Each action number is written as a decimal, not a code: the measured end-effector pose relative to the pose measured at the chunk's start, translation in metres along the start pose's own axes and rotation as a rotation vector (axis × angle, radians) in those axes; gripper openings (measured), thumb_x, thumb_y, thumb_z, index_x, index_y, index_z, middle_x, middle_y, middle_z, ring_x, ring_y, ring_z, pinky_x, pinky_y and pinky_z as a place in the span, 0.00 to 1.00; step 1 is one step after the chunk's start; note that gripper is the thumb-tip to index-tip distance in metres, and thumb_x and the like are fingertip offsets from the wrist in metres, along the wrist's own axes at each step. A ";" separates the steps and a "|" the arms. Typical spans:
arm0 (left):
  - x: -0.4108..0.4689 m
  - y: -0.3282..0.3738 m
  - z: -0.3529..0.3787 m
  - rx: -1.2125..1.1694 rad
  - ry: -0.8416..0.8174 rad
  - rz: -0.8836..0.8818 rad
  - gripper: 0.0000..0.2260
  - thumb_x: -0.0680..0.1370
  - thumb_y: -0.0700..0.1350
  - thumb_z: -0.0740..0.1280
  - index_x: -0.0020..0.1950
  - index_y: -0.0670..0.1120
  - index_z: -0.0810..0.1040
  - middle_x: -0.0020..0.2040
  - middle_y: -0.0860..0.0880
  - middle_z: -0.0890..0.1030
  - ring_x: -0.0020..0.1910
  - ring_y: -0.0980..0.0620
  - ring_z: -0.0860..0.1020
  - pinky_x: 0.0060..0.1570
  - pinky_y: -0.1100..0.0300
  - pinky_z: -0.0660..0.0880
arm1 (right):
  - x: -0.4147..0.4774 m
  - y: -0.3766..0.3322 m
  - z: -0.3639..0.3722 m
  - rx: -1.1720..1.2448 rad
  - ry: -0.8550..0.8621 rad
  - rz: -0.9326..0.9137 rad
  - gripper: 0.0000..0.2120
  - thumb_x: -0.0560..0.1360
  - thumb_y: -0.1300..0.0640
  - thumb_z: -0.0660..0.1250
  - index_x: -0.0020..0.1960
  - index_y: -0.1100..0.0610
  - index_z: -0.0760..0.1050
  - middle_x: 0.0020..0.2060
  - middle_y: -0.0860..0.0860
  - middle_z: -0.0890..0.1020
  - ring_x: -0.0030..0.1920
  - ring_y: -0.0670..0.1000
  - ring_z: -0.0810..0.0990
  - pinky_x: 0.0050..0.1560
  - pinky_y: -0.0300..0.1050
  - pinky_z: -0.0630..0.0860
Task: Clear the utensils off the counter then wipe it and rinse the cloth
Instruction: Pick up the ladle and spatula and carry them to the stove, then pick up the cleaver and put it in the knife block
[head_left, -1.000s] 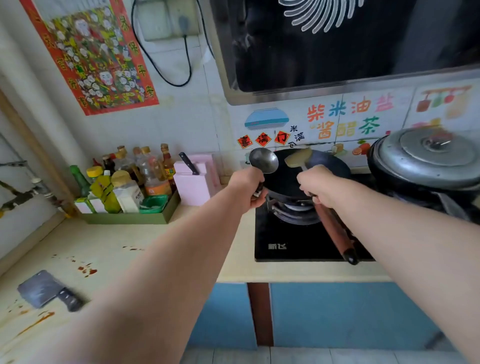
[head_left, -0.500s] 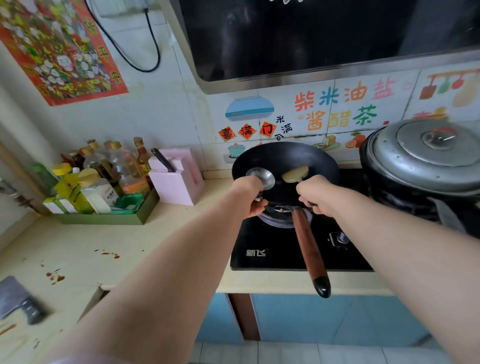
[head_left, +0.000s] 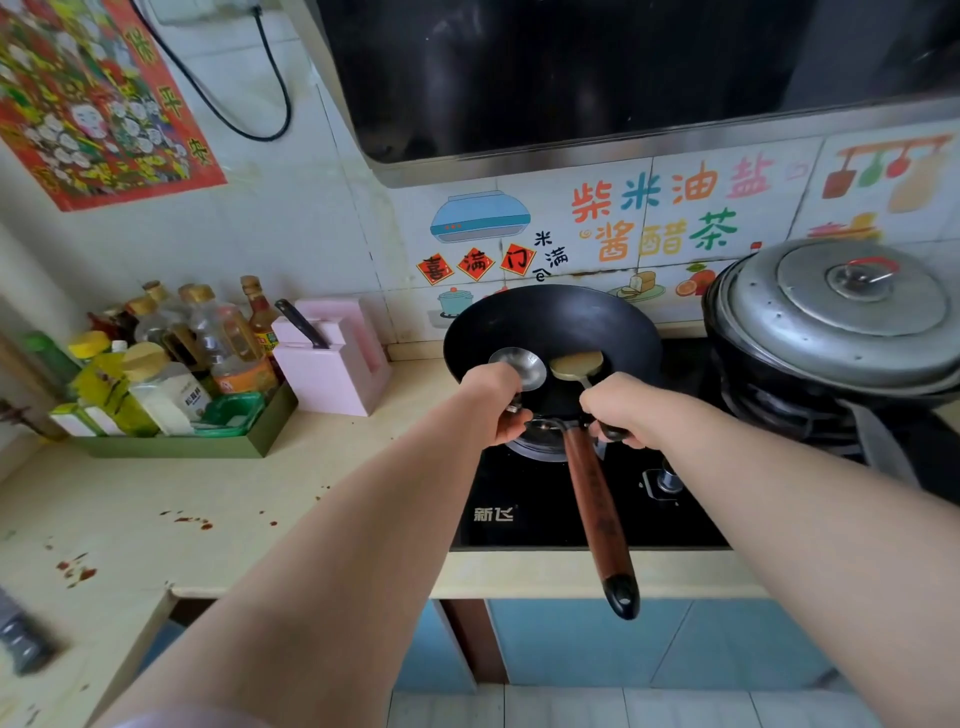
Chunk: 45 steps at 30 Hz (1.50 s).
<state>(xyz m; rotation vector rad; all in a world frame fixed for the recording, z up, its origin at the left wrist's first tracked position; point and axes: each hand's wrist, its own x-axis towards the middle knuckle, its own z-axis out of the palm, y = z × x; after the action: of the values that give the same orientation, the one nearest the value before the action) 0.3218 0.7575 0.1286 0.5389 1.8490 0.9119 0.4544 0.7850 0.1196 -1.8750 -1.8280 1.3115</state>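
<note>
Reaching over wok (head_left: 571, 322), outstretched arms: left grip (head_left: 496, 400) round ladle (head_left: 519, 366), right grip (head_left: 618, 410) round spatula (head_left: 576, 364).

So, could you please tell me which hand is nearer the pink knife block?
Left. The left hand is right of the knife block; the right hand lies farther right, past the wok handle.

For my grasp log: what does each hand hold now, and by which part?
Left hand grips the ladle by its handle; right hand grips the spatula by its handle.
</note>
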 end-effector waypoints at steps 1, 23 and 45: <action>0.001 0.000 0.001 0.003 0.000 -0.006 0.09 0.80 0.39 0.56 0.41 0.41 0.69 0.48 0.42 0.78 0.30 0.52 0.75 0.26 0.61 0.70 | -0.003 -0.001 0.000 -0.024 0.018 0.024 0.14 0.78 0.66 0.54 0.34 0.59 0.65 0.32 0.57 0.72 0.27 0.49 0.68 0.20 0.30 0.63; -0.021 -0.029 -0.061 -0.012 -0.001 0.013 0.10 0.82 0.40 0.55 0.43 0.40 0.71 0.40 0.43 0.78 0.31 0.52 0.76 0.21 0.65 0.74 | -0.010 -0.065 0.040 -0.257 0.289 -0.409 0.17 0.78 0.65 0.60 0.63 0.54 0.79 0.62 0.54 0.79 0.61 0.58 0.77 0.60 0.47 0.75; -0.080 -0.183 -0.301 -0.083 0.447 -0.162 0.09 0.81 0.39 0.55 0.56 0.38 0.72 0.40 0.45 0.79 0.32 0.52 0.76 0.33 0.60 0.75 | -0.079 -0.161 0.297 -0.543 -0.168 -0.624 0.14 0.78 0.52 0.57 0.54 0.55 0.79 0.49 0.54 0.81 0.44 0.56 0.78 0.39 0.42 0.73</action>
<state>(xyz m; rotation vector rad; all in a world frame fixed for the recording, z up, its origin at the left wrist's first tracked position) 0.0897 0.4813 0.1061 0.1334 2.2031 1.0537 0.1477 0.6247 0.0919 -1.1972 -2.7568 0.8171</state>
